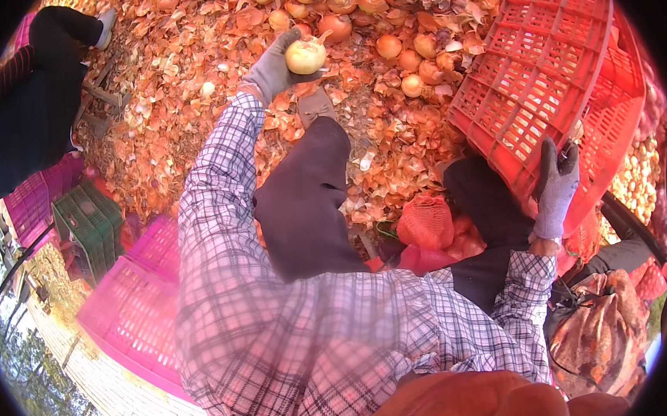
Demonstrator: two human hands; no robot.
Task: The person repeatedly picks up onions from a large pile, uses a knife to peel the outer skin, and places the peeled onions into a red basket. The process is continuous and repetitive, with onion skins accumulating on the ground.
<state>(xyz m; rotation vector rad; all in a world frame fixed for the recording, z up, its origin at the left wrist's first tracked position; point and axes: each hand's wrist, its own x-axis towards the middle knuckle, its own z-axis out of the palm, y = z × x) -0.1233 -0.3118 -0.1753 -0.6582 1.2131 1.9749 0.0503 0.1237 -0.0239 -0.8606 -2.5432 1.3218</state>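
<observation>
My left hand point(273, 67), in a grey-coated work glove, holds a pale peeled-looking onion point(305, 57) with a dry stem stub, above the ground ahead of my knee. In a similar glove, my right hand point(557, 189) is at the lower rim of a tilted red plastic crate point(532, 66). Its thumb and a finger point up, and a small shiny bit shows near the fingertips; I cannot tell what it is or whether the hand grips the rim. Ahead lies a heap of onions point(335, 28) among loose dry skins point(186, 96).
A second red crate point(613, 107) stands behind the tilted one. Red mesh sacks point(424, 222) lie between my legs. Pink crates point(138, 320) and a green crate point(88, 231) are at left. A person in dark clothes point(25, 119) is at far left; another's leg point(609, 258) shows at right.
</observation>
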